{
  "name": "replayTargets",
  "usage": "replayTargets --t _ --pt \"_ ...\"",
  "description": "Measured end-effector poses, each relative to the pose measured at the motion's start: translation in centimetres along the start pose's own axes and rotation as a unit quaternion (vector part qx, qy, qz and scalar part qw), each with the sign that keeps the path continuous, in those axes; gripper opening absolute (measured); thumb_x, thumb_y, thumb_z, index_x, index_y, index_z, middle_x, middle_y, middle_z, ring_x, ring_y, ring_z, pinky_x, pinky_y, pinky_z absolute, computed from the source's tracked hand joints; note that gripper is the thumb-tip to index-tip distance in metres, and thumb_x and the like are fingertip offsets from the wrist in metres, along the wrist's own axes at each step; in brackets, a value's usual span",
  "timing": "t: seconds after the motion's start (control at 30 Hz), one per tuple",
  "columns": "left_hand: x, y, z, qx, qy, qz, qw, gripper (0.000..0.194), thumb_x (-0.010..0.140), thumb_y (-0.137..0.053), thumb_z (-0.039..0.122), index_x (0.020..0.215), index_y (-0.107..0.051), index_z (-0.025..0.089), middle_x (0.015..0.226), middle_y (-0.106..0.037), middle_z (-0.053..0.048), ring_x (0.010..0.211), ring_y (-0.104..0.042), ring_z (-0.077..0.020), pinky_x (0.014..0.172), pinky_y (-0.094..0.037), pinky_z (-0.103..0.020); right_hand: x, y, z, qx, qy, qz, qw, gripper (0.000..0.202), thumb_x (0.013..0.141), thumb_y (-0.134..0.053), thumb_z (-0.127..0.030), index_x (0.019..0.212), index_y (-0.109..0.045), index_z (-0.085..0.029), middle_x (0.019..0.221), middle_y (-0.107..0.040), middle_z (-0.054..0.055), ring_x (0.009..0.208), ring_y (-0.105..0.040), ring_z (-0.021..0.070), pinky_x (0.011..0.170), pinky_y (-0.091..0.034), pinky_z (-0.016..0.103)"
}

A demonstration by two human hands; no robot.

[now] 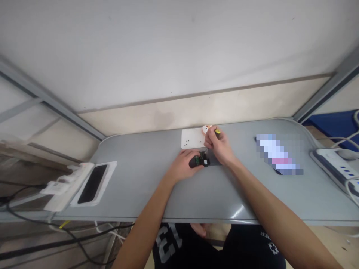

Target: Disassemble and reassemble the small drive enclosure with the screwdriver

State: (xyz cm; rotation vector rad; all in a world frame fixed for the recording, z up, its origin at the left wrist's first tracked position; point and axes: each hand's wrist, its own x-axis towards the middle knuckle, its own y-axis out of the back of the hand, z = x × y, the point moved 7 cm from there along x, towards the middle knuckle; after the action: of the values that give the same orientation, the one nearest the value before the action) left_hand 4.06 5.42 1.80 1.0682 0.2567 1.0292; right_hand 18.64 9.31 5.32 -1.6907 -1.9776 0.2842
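My left hand is wrapped round the left side of a small dark device, where green circuit board shows. In my right hand is a screwdriver with a yellow and black handle, its tip pointing down at the device. A small black part with a white square is at the device's right end. Just behind my hands lies a white sheet with several small dark specks, probably screws. A round orange and white object is partly hidden by my right hand.
On the grey table, a dark phone lies on white material at the left, beside a white power strip. A phone with a blurred screen lies at the right. Another power strip with cables is at the right edge.
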Motion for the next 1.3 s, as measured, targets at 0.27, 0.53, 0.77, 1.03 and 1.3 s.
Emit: replayTargets --t 0.27,0.53,0.77,1.03,1.3 --pt "-0.1 -0.1 -0.1 0.0 0.009 0.006 1.0 0.036 0.084 -0.08 0.035 0.115 -0.064 0.027 0.129 -0.07 -0.002 0.123 -0.062 -0.0255 0.11 -0.044 -0.045 -0.1 -0.3 -1.1 0.018 0.013 0.021 1.0 0.046 0.089 -0.065 -0.064 0.076 -0.047 -0.024 0.063 -0.029 -0.006 0.054 -0.021 0.0111 0.05 -0.019 0.028" --pt "-0.2 0.0 0.1 -0.004 0.0 0.009 1.0 0.032 0.085 -0.079 0.035 0.114 -0.066 0.028 0.131 -0.07 -0.003 0.124 -0.062 -0.0265 0.111 -0.044 -0.047 0.0 0.3 -1.5 0.014 0.03 0.039 0.999 0.042 0.091 -0.062 -0.063 0.077 -0.052 -0.025 0.065 -0.031 -0.004 0.055 -0.028 0.0131 0.051 -0.028 0.029" --pt "-0.2 -0.2 0.1 -0.016 -0.021 0.015 1.0 0.021 0.089 -0.076 0.033 0.109 -0.07 0.028 0.134 -0.068 -0.003 0.126 -0.062 -0.0239 0.112 -0.045 -0.046 1.2 3.1 -2.1 0.064 0.095 0.113 0.987 0.033 0.089 -0.067 -0.054 0.078 -0.051 -0.026 0.081 -0.049 0.0 0.082 -0.059 0.0172 0.09 -0.052 0.036" --pt "-0.1 0.6 0.7 -0.029 -0.016 0.034 0.999 0.018 0.09 -0.074 0.033 0.106 -0.07 0.026 0.132 -0.069 -0.004 0.125 -0.062 -0.0242 0.111 -0.047 -0.046 1.6 4.8 1.0 0.078 0.107 0.179 0.975 0.03 0.085 -0.069 -0.052 0.087 -0.051 -0.028 0.09 -0.054 -0.003 0.109 -0.066 0.0176 0.107 -0.047 0.038" --pt "-0.2 2.9 -1.7 -0.05 0.033 0.17 0.984 0.032 0.107 -0.042 0.033 0.096 -0.07 0.022 0.11 -0.073 -0.006 0.11 -0.067 -0.02 0.103 -0.051 -0.041 1.5 6.1 2.7 0.044 0.1 0.229 0.967 0.029 0.086 -0.068 -0.038 0.098 -0.043 -0.03 0.096 -0.059 -0.004 0.115 -0.067 0.0143 0.094 -0.051 0.028"
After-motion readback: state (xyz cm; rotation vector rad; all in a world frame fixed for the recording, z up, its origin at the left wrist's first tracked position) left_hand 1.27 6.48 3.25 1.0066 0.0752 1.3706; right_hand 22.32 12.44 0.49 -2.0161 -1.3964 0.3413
